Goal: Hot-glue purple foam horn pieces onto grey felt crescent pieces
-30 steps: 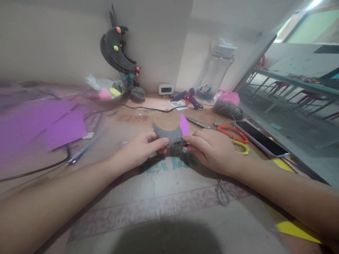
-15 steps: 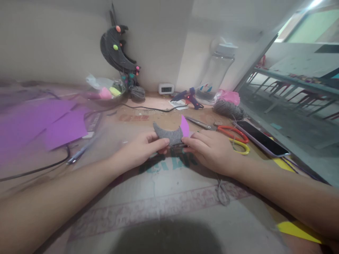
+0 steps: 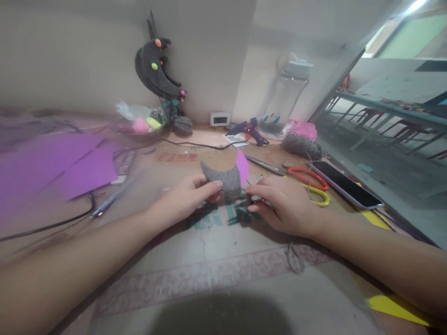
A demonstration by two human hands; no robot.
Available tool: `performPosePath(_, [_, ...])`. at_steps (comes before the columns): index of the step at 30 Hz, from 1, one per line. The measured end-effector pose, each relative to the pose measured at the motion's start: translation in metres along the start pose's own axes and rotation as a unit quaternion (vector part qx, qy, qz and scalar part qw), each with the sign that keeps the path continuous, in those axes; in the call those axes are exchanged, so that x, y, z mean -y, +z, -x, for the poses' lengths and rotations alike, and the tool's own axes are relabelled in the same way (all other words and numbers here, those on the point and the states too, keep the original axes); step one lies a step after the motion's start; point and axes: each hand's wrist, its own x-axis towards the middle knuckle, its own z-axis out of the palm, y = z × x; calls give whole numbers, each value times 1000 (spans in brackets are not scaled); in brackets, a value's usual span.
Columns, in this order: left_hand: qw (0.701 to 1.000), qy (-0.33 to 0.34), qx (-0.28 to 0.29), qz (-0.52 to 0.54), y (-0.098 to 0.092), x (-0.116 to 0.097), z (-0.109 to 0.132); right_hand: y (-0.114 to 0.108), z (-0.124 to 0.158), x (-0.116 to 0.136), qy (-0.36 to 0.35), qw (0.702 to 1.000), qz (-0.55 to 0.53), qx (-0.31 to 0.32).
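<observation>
A purple crescent cutout (image 3: pixel 242 168) is mostly wrapped in grey yarn (image 3: pixel 223 177); only its right tip shows bare. My left hand (image 3: pixel 197 191) pinches the wrapped left part between thumb and fingers, holding it above the table. Just right of the crescent, my right hand (image 3: pixel 284 202) is closed, thumb and fingers together on the grey yarn, and sits slightly apart from the cutout. A loose yarn loop (image 3: pixel 294 258) trails on the table below that hand. Scissors (image 3: pixel 303 177) with orange and yellow handles lie beyond my right hand.
A phone (image 3: pixel 345 184) lies at the right edge, near a grey yarn skein (image 3: pixel 303 145). Behind are a glue gun (image 3: pixel 248 131), clear bottle (image 3: pixel 288 95) and small clock (image 3: pixel 220 119). Purple sheets (image 3: pixel 91 165) and a pen (image 3: pixel 108 202) lie left. A dark crescent ornament (image 3: pixel 153 67) hangs on the wall.
My right hand has drawn back a little to the right from the crescent, leaving a gap. My left hand keeps its grip on the crescent in about the same place.
</observation>
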Motion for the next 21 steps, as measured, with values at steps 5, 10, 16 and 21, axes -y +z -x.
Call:
performPosePath(5, [999,22,-46,8,0,-2,0,-6,-2,19,-35,996,-44,67])
performPosePath(10, [998,44,-37,1,-5,3,2,-15,-4,15,37,996,-81,-15])
performPosePath(16, [1000,18,10,21,-5,4,7,3,-5,-11,288,932,-215,-38])
performPosePath(21, [998,54,-17,-7,1,-4,8,9,-7,-11,367,869,-330,-25])
